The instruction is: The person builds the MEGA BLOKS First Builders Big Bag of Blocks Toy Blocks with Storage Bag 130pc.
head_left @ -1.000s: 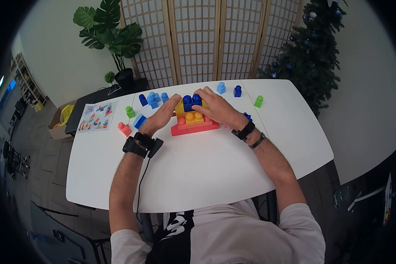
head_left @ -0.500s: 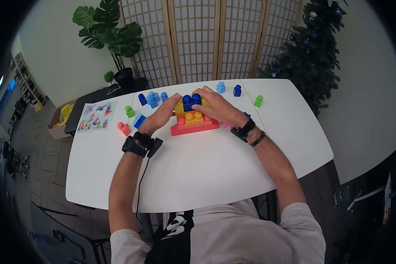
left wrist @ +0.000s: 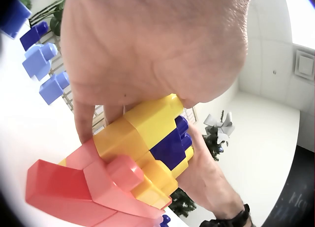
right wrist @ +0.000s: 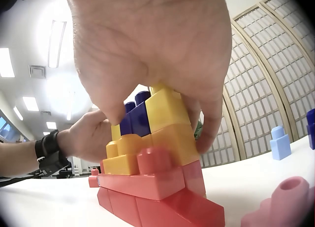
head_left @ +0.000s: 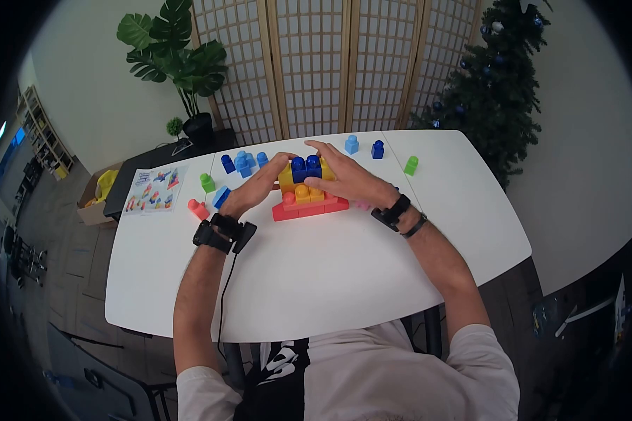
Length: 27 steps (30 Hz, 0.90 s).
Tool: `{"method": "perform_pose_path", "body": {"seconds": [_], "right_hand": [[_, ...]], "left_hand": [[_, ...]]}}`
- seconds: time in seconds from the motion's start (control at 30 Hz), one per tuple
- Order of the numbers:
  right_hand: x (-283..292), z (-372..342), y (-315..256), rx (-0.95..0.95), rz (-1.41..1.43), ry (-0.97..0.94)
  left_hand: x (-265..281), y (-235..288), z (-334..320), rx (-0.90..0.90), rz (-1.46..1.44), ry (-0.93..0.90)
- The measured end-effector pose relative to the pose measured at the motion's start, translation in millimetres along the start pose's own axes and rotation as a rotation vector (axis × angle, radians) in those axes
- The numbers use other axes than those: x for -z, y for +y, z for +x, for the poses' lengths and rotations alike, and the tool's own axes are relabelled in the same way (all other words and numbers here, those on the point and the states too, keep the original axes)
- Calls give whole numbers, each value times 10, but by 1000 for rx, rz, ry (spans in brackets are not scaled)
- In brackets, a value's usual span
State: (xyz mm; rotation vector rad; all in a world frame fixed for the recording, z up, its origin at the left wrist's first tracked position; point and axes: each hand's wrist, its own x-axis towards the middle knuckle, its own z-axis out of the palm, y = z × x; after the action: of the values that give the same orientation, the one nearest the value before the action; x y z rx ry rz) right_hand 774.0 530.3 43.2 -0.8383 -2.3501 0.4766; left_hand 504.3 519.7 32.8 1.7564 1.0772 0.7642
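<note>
A block structure stands upright on the table, with a red base (head_left: 310, 209), yellow blocks (head_left: 309, 194) above it and a dark blue block (head_left: 306, 168) at the top between yellow ones. The left hand (head_left: 258, 186) grips its left side, fingers reaching behind, as the left wrist view shows at the yellow block (left wrist: 155, 120). On the other side, the right hand (head_left: 351, 181) holds the structure, its thumb in front near the dark blue block (right wrist: 134, 120) and its fingers behind the yellow block (right wrist: 168, 109). The hidden fingertips cannot be seen fully.
Blue blocks (head_left: 243, 165), a green block (head_left: 207, 183) and a red block (head_left: 198, 209) lie left of the structure. Beyond the right hand are a light blue block (head_left: 352, 144), a dark blue one (head_left: 378, 149) and a green one (head_left: 411, 165). A printed sheet (head_left: 152, 189) lies far left.
The right hand has shifted slightly, with its thumb lower on the front and its forefinger sticking out more above the structure. The left hand keeps nearly the same place.
</note>
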Motion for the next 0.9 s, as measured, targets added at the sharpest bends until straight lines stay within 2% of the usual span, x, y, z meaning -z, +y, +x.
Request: {"method": "perform_pose_path", "body": {"seconds": [0.1, 0.17, 0.3, 0.53, 0.6, 0.67, 0.7, 0.73, 0.77, 0.8, 0.87, 0.9], "right_hand": [[83, -5, -48, -104, 86, 3], [183, -20, -16, -151, 287, 123], [491, -56, 296, -183, 325, 219], [898, -451, 1006, -300, 75, 354], [944, -617, 1270, -322, 12, 376], [957, -797, 1504, -263, -362, 346], [963, -886, 1570, -265, -361, 345], [960, -961, 1584, -347, -395, 300], [959, -1019, 1598, -428, -430, 254], [965, -1059, 1614, -428, -428, 254], [984, -1120, 1689, -540, -411, 127], [979, -1140, 1747, -539, -410, 129]], "left_hand": [[77, 11, -3, -23, 20, 25], [199, 14, -32, -25, 20, 46], [599, 27, -152, -46, -1, 171], [1230, -264, -288, -73, 111, 394], [1370, -318, -371, -107, 323, 468], [1568, -524, -417, -106, 376, 501], [1651, -633, -443, -86, 459, 519], [1740, -758, -464, -67, 542, 538], [1799, -866, -475, -72, 613, 527], [1849, -977, -497, -71, 614, 527], [1844, -1092, -596, 79, 808, 377], [1819, -1153, -604, 74, 811, 375]]}}
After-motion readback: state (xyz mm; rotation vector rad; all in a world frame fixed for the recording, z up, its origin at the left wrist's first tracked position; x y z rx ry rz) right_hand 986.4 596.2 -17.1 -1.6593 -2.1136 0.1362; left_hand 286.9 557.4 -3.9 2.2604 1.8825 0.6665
